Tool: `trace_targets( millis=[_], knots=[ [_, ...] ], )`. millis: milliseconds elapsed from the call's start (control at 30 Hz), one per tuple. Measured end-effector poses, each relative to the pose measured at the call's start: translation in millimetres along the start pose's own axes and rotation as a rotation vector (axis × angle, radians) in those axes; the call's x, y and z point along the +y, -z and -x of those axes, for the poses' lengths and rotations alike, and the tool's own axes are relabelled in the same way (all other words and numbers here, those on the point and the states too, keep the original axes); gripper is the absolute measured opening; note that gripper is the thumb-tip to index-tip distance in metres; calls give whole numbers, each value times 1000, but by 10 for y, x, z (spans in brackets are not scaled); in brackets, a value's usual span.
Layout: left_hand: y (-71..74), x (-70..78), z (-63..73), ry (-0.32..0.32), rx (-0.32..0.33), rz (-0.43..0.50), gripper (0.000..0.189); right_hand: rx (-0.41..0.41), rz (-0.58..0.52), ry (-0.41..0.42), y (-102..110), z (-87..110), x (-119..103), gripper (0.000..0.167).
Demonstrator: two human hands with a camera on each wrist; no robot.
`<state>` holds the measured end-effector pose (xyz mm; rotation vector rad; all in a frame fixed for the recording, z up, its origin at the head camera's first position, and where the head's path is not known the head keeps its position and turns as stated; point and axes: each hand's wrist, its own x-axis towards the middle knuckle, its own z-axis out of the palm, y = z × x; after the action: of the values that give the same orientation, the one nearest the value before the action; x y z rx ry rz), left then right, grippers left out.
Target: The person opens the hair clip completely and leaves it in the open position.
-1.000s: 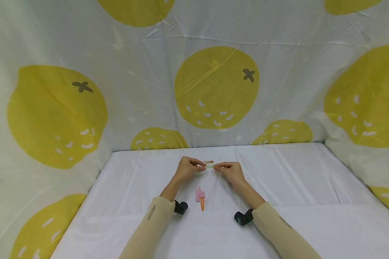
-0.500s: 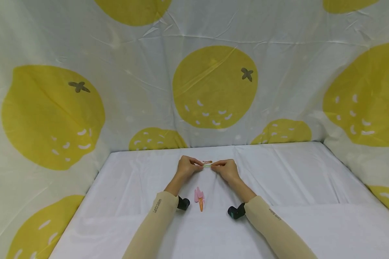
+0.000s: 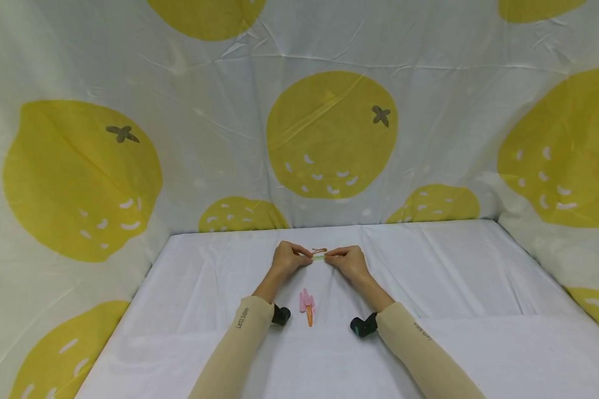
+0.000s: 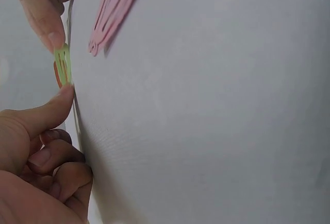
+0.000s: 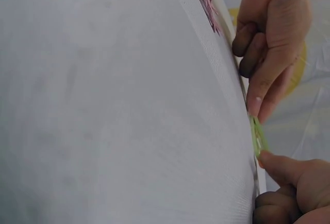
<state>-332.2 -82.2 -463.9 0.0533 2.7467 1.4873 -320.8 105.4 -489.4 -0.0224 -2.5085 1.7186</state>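
Note:
A light green snap hair clip is stretched between both hands. My left hand pinches one end of it between thumb and finger, while the right hand pinches the other end. In the right wrist view the two arms of the green hair clip spread apart in a narrow V. Just behind it lies an orange hair clip, partly hidden by the green one in the left wrist view. The fingertips cover both ends of the green clip.
Nearer the person, a small cluster of pink hair clips lies on the white cloth with another orange hair clip at its near end. A lemon-patterned curtain rises behind the table.
The right hand and forearm have shifted slightly left, and the left sleeve a little right. Both hands keep hold of the green hair clip. The other clips stay put.

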Motion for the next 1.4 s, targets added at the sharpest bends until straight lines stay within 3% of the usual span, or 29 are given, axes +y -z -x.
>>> trace_targets(
  millis=[233,400,600,800,933,1067,1267,1400],
  knots=[
    [39,-33,21,4,5,8,10,-18,-17,-20,5,14,12,13],
    [170,-43,128,28,-8,61,9,-56,-56,-114,83,67,-17,19],
    [362,-58,392,3,-104,94,10,-117,-75,-184,248,277,-102,24],
    [450,-82,656,-42,-232,67,13,-253,-126,-213,278,584,-168,28],
    [456,-81,765,-93,-284,61,15,-287,-135,-198,242,788,-189,29],
    [450,-89,835,-108,-315,58,17,-317,-109,-129,171,913,-168,28],
    [429,-121,904,-95,-369,56,19,-385,-110,5,67,973,-85,26],
    [409,-117,917,-119,-359,73,23,-386,-85,55,33,990,-58,26]
  ],
)
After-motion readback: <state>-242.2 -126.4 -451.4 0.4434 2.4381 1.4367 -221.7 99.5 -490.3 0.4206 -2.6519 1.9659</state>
